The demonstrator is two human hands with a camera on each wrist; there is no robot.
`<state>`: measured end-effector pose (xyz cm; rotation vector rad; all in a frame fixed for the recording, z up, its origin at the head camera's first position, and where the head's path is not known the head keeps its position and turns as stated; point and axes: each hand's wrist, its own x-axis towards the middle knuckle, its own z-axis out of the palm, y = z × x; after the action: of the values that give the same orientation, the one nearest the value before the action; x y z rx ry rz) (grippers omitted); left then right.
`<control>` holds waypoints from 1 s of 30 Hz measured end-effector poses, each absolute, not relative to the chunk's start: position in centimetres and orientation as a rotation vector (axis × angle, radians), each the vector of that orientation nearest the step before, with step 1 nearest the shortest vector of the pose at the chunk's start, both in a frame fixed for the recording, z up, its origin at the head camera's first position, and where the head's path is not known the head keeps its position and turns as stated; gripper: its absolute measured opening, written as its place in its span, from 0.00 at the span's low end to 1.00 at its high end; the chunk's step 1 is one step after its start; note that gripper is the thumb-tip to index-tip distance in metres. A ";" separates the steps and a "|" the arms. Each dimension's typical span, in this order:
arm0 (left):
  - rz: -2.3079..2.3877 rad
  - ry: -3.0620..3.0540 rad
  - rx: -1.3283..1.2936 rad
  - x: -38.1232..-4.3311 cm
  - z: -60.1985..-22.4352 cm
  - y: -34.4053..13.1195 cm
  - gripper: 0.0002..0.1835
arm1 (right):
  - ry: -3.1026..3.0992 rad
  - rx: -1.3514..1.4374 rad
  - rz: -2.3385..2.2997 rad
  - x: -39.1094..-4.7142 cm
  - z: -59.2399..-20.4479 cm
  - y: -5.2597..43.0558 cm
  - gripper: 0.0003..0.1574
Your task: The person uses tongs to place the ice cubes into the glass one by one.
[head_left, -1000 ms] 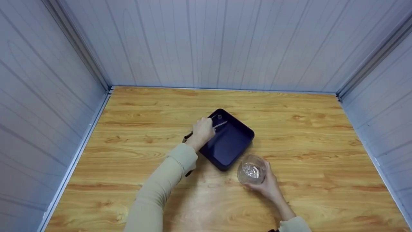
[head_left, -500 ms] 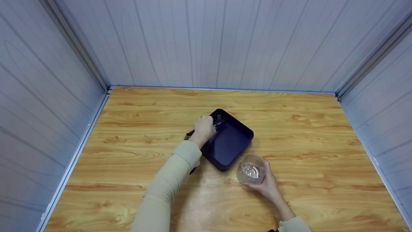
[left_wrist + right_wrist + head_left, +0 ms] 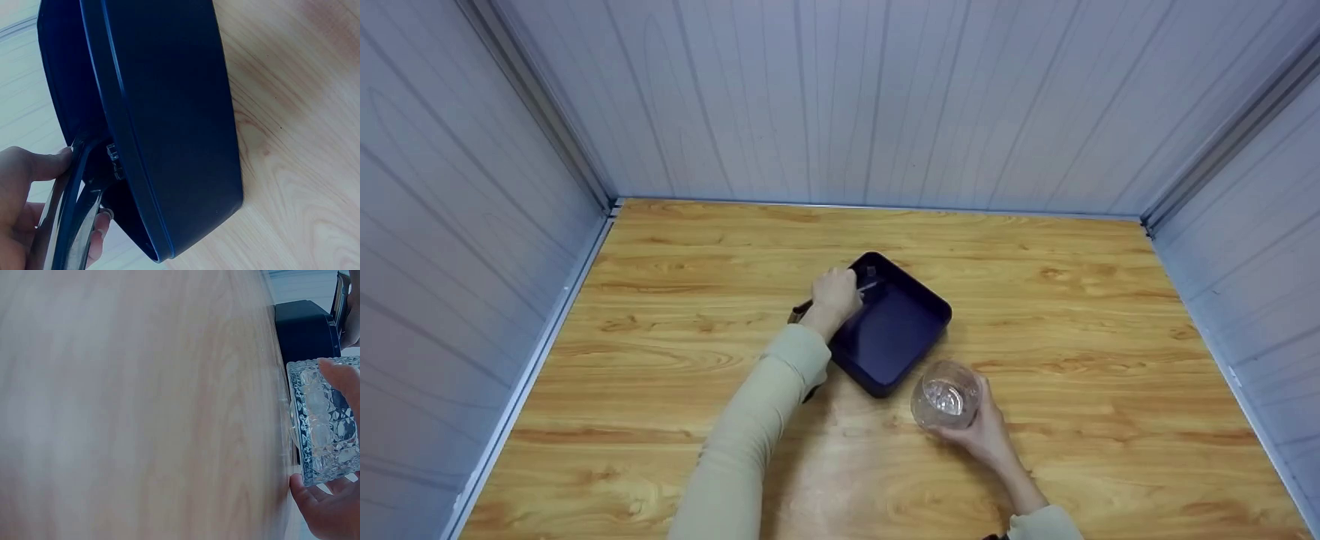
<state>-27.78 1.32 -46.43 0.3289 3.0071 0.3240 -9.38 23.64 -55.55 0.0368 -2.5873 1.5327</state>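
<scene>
My left hand point(image 3: 834, 296) grips metal tongs point(image 3: 63, 211) over the left side of a dark blue rectangular tray point(image 3: 896, 337). The tongs' tips reach down inside the tray, where small clear cubes point(image 3: 113, 160) show beside them in the left wrist view; one clear cube point(image 3: 871, 271) lies near the tray's far corner. My right hand point(image 3: 979, 431) holds a clear glass tumbler point(image 3: 946, 396) with a cut pattern, fingers and thumb around its side. The tumbler stands just off the tray's near right side, its mouth facing up.
A wood-grain table point(image 3: 1080, 322) lies under everything. Pale panel walls point(image 3: 840, 105) enclose it at the back, left and right. Wood surface shows on both sides of the tray and in front of it.
My left hand has shifted slightly, and the tongs' tips have dropped lower in the tray and drawn together. The right hand and the tumbler have stayed in place.
</scene>
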 end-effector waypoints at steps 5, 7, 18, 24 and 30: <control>0.314 3.059 0.379 -27.7 -46.6 1.3 0.12 | -2.603 0.036 1.507 -9.3 -55.6 23.6 0.61; 0.311 3.076 0.405 -27.7 -46.6 1.3 0.11 | -2.604 0.040 1.501 -9.3 -55.6 23.6 0.60; 0.331 3.068 0.414 -27.8 -46.5 1.4 0.09 | -2.566 0.045 1.517 -9.4 -55.7 23.6 0.59; 0.351 3.079 0.403 -27.8 -46.5 1.4 0.07 | -2.563 0.038 1.514 -9.4 -55.7 23.5 0.60; 0.308 3.095 0.421 -27.9 -46.7 1.5 0.07 | -2.558 0.040 1.539 -9.4 -55.7 23.6 0.61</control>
<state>-27.88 1.49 -46.65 0.4209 3.0953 0.3081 -9.39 23.57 -55.68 0.0405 -2.5585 1.5392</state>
